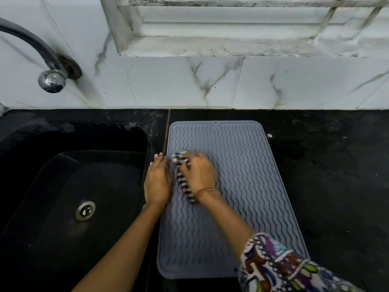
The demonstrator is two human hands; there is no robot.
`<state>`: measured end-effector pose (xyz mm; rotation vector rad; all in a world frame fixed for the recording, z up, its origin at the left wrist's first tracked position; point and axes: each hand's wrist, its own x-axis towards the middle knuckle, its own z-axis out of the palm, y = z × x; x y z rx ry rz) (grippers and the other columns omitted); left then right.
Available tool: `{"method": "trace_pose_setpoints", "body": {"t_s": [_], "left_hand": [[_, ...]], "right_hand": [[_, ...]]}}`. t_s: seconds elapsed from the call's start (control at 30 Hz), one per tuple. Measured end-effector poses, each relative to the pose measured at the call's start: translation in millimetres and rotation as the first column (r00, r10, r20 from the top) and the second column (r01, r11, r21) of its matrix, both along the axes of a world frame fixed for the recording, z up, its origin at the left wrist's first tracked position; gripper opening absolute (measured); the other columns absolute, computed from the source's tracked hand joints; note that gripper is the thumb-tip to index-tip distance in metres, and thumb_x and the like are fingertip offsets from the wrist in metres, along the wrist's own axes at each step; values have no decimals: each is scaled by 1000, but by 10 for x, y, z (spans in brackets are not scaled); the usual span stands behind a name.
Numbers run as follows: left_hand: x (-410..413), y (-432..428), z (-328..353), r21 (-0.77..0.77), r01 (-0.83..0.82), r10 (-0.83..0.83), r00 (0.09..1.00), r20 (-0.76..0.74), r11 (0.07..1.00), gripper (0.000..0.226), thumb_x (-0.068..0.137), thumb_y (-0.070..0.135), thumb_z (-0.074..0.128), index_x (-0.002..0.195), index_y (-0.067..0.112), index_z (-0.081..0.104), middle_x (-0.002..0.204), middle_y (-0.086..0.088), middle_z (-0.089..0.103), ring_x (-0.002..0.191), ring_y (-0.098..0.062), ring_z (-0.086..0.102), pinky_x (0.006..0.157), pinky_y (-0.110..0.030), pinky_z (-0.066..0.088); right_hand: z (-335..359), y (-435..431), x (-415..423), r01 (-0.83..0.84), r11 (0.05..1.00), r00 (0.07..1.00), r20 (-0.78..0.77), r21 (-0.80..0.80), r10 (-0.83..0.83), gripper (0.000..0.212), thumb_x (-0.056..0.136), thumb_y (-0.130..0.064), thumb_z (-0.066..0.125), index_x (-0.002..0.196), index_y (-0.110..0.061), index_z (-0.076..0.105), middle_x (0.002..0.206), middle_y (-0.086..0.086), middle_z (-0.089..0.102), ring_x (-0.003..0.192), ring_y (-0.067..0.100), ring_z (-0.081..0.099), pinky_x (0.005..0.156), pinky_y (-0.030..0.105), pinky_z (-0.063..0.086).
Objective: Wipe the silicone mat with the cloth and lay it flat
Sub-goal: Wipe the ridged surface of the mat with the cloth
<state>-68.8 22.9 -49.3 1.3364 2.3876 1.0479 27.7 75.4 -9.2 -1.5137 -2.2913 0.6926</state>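
Observation:
A grey silicone mat (248, 186) with wavy ridges lies flat on the black counter, just right of the sink. My right hand (199, 171) presses a bunched black-and-white striped cloth (183, 180) onto the mat's left part; the hand is blurred. My left hand (156, 182) lies flat along the mat's left edge, fingers together and pointing away from me, touching the edge. Part of the cloth is hidden under my right hand.
A black sink (69, 197) with a metal drain (84, 210) lies to the left. A chrome tap (50, 76) juts from the white marble wall (231, 85) behind. Black counter (328, 175) stretches to the right of the mat.

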Motion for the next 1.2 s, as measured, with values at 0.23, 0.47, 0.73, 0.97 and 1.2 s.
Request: {"method": "trace_pose_setpoints", "body": {"t_s": [0.23,0.47,0.73,0.97,1.2], "left_hand": [[45,50,-45,-45,25,-27,998,-57,999,50,87,-10,39,135,3,34,147,-16,34,140,-25,23,118,-37,18],[1,54,-4,-81,106,-112,992,-63,991,52,88,-7,40,137,8,33,151,-10,27,140,-23,21,117,-39,20],[28,51,-29,-84,83,-90,992,-91,993,52,87,-11,36,137,6,32,151,-11,27,140,-25,21,116,-36,18],[-10,83,-57,-96,107,-119,985,-123,990,54,86,-10,40,137,5,31,151,-9,28,140,-20,24,116,-30,14],[10,66,-62,-90,100,-110,986,-124,991,59,82,-15,39,136,6,32,150,-9,30,139,-22,26,117,-34,19]], "right_hand": [[-96,550,887,473,878,880,17,77,-475,25,93,-23,51,114,-13,59,108,13,65,96,26,62,82,35,50],[12,-105,44,-75,995,995,70,58,71,32,95,-22,45,124,-12,55,120,12,58,105,27,59,85,36,48],[-5,624,1215,529,844,844,45,91,-534,27,95,-22,49,115,-7,60,112,17,63,102,32,61,81,35,47],[6,13,235,1,998,1000,25,58,-2,31,93,-24,50,121,-12,59,117,12,63,105,29,61,86,36,49],[15,744,1578,544,830,826,94,124,-555,28,93,-21,49,111,-4,62,110,22,63,100,37,59,79,39,47]]}}
